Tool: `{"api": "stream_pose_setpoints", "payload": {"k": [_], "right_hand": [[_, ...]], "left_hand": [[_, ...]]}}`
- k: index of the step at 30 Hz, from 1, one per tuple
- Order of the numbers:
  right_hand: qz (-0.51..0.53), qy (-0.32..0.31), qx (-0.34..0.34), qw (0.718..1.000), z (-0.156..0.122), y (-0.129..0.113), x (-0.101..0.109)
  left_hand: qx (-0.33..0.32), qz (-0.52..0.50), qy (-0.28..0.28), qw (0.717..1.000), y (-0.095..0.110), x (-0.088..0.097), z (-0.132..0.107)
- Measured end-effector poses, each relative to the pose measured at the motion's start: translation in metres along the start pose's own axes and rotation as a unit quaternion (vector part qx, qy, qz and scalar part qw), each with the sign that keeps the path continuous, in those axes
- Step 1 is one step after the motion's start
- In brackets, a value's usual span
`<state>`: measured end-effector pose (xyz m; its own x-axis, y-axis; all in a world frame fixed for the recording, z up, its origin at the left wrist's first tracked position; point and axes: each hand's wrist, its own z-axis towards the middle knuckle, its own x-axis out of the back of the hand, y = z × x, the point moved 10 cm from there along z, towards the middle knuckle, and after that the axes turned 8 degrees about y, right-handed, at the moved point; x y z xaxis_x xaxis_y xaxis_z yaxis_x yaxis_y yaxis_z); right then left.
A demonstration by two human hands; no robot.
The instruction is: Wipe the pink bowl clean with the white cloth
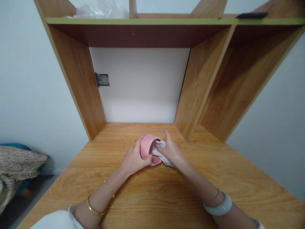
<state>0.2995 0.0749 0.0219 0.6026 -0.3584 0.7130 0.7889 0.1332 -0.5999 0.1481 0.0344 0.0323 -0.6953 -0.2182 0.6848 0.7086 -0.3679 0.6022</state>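
A pink bowl (147, 145) is tipped on its side on the wooden desk, its mouth turned to the right. My left hand (135, 159) grips it from the left, with the thumb at the near rim and the fingers around the far side. A white cloth (163, 154) is bunched partly inside the bowl's mouth and hangs out toward the desk. My right hand (172, 152) holds this cloth at the opening, some fingers hidden in its folds and one finger raised. The bowl's inner bottom is hidden by the cloth.
The wooden desk (147, 197) runs back to a white panel (143, 86) between upright boards. An uncovered wall box with blue wire (103, 79) sits at the left. Overhead, a shelf (154, 21) carries clear plastic (102, 9) and a dark flat object (252, 15). A woven blanket (19, 162) lies far left.
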Motion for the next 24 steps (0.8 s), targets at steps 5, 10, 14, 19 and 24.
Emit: {"api": "stream_pose_setpoints", "payload": {"k": [5,10,14,19,24], "right_hand": [[-0.06,-0.017,0.05,0.997,-0.006,-0.014,0.002],[-0.097,-0.034,0.141,0.985,-0.014,-0.033,-0.003],[-0.027,-0.061,0.142,0.988,-0.016,-0.033,-0.011],[0.139,-0.062,0.098,0.983,-0.011,-0.019,-0.017],[0.215,0.019,-0.003,0.976,-0.001,0.009,-0.012]], "left_hand": [[-0.016,0.069,-0.037,0.997,-0.001,-0.005,0.0],[-0.058,0.053,-0.055,0.995,0.002,-0.002,0.0],[-0.064,0.073,-0.055,0.994,0.003,0.002,0.0],[-0.031,0.069,-0.034,0.997,-0.005,0.003,0.002],[-0.007,-0.076,-0.006,0.997,-0.015,-0.001,0.004]]}}
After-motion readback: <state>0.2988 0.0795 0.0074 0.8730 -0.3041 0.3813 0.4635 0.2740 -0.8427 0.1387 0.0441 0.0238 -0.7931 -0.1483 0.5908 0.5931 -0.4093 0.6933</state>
